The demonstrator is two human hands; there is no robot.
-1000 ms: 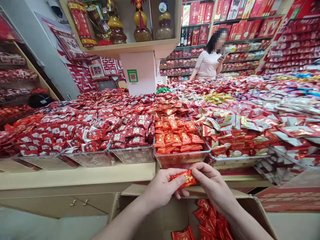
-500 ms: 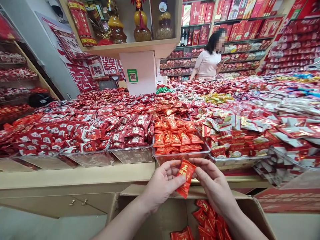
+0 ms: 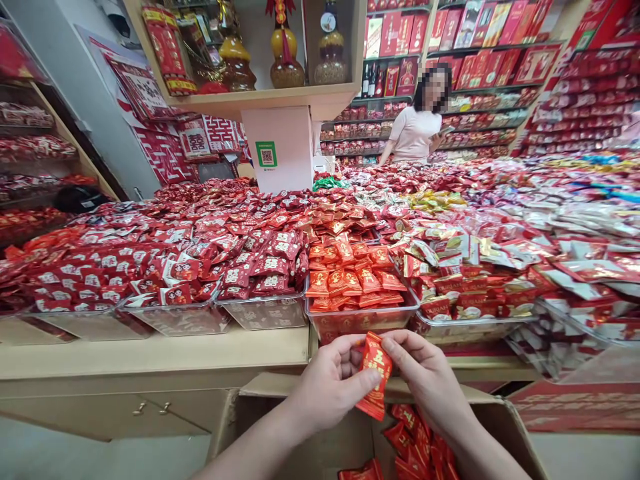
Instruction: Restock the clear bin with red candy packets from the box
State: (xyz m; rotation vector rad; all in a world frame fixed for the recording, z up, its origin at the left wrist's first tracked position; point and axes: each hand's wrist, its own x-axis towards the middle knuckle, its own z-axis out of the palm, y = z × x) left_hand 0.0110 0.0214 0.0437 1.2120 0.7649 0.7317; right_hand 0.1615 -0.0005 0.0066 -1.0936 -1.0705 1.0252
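A small red candy packet (image 3: 376, 373) with gold lettering is held between my two hands, tilted with its lower end toward me. My left hand (image 3: 334, 379) grips its left side, thumb across the front. At the upper right edge, my right hand (image 3: 425, 363) pinches the packet between thumb and fingers. Below them stands an open cardboard box (image 3: 230, 417) with several similar red packets (image 3: 417, 443) inside. Just beyond my hands, a clear plastic bin (image 3: 360, 323) holds orange-red packets (image 3: 367, 281) laid in stacked rows.
More clear bins of wrapped sweets (image 3: 273, 267) line the counter (image 3: 150, 350) on both sides. A display cabinet (image 3: 280, 97) on a white post (image 3: 280, 147) rises behind them. Across the counter, a person in a pale top (image 3: 413, 133) stands by shelves of boxes.
My hands and the candy packet have moved slightly down, and the packet is more upright. The person across the counter has turned the head toward this side.
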